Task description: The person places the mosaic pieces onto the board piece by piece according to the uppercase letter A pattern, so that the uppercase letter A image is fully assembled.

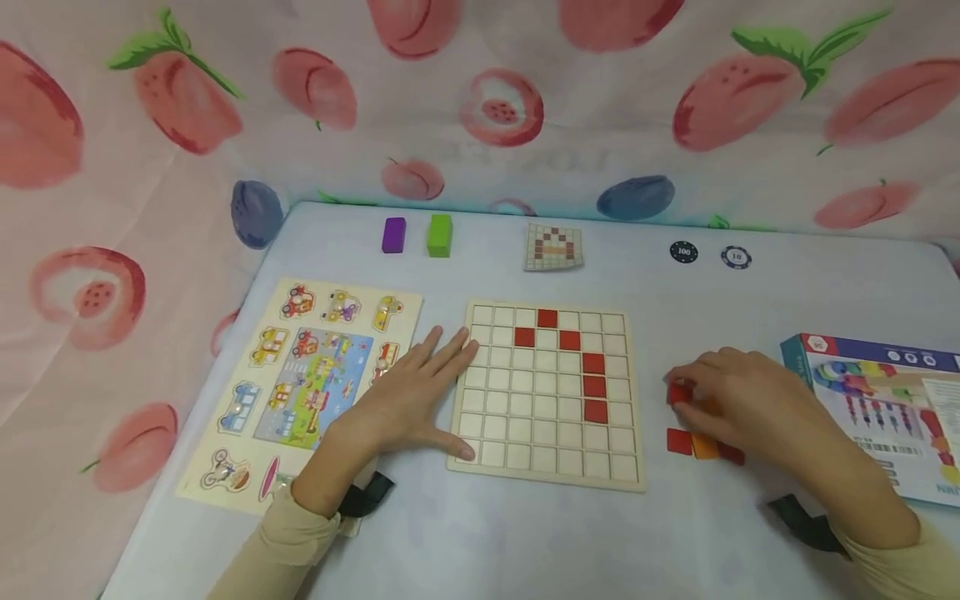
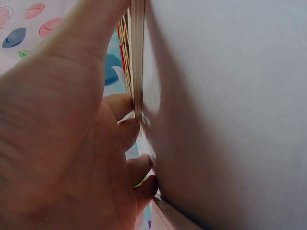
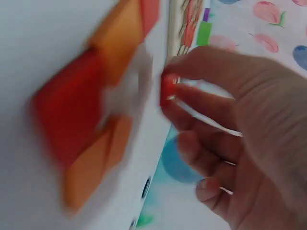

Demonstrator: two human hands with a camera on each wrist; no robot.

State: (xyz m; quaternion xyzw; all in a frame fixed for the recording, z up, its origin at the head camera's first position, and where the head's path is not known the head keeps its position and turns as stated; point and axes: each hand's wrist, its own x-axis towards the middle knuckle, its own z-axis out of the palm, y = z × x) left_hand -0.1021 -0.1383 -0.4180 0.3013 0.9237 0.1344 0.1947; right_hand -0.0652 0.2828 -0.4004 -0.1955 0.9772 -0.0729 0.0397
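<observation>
A wooden grid board point(image 1: 517, 429) lies mid-table, with several red square tiles point(image 1: 593, 387) set in its upper and right cells. My left hand point(image 1: 408, 392) has its fingers spread, and its fingertips and thumb rest on the board's left edge. To the right of the board, my right hand point(image 1: 742, 392) pinches a red square tile point(image 3: 168, 88) between thumb and fingers. Beneath that hand are loose red tiles point(image 1: 678, 442) and orange tiles point(image 1: 705, 447), partly hidden. A small card with a grid pattern point(image 1: 553, 247) lies behind the board.
A wooden vehicle puzzle point(image 1: 255, 342) lies at left, partly under the left forearm. Purple point(image 1: 393, 236) and green blocks point(image 1: 440, 237) stand at the back. Black point(image 1: 683, 252) and dark-blue-and-white chips point(image 1: 736, 257) lie back right. A printed box point(image 1: 862, 392) lies at the right.
</observation>
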